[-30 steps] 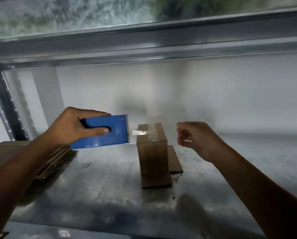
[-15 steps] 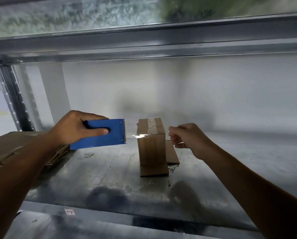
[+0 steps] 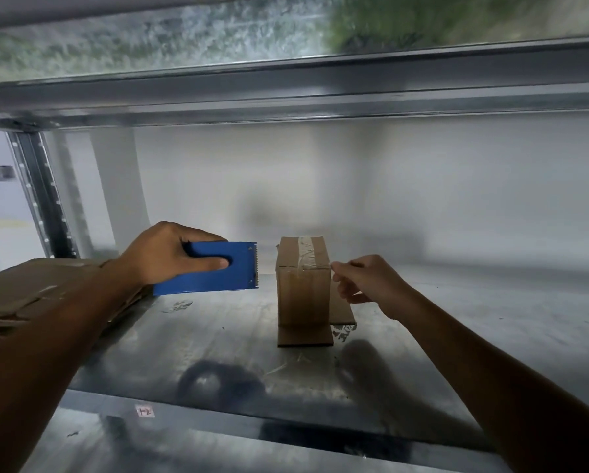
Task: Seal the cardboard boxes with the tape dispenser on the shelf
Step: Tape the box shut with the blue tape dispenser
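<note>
A small upright cardboard box (image 3: 303,295) stands mid-shelf, with a strip of clear tape (image 3: 307,256) running over its top and down its front. My left hand (image 3: 160,256) grips a blue tape dispenser (image 3: 218,279) just left of the box. The dispenser's toothed edge faces the box across a small gap. My right hand (image 3: 368,281) has curled fingers, and its fingertips touch the box's upper right edge. I see nothing held in that hand.
The box stands on flat cardboard pieces (image 3: 305,336) on the metal shelf (image 3: 201,353). Flattened cardboard (image 3: 30,295) is stacked at the left under my forearm. A shelf beam (image 3: 286,97) runs low overhead, with an upright post (image 3: 44,199) at the left.
My right hand moved left and came up against the box's upper right edge. The loose tape end between dispenser and box is gone from view. The view pulled back.
</note>
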### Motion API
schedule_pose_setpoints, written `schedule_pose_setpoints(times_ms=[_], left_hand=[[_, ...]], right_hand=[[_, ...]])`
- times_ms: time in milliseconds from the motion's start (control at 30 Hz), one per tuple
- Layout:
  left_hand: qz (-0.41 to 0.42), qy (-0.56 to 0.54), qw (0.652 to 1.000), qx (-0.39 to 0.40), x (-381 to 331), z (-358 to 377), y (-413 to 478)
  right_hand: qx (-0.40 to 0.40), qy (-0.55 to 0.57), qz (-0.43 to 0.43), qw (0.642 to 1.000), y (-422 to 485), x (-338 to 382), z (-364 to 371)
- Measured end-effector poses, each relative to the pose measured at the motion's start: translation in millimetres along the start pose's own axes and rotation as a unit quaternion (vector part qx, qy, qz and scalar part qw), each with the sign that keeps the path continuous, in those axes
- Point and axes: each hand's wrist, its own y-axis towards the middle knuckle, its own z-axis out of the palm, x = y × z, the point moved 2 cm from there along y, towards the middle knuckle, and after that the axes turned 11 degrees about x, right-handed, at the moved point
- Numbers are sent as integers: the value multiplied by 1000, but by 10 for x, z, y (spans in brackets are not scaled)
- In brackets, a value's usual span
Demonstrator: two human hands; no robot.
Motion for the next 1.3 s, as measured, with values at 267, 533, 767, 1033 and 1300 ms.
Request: schedule_pose_setpoints(times_ms=[267, 533, 767, 1033, 1300], left_hand=[[1, -5, 1000, -17, 60, 63, 31], [11, -2, 1000, -24, 83, 61, 51], [14, 28, 999, -41, 54, 31, 29], [9, 23, 999, -48, -62, 39, 64], [-2, 21, 999, -47, -24, 43, 41]], right_hand=[[83, 116, 77, 987, 25, -112, -7], [71, -189, 83, 976, 30, -57, -128], [-170, -107, -166, 966, 19, 160, -86], [-78, -275, -300, 910, 169, 450, 306], [-42, -240, -280, 929, 394, 85, 437]])
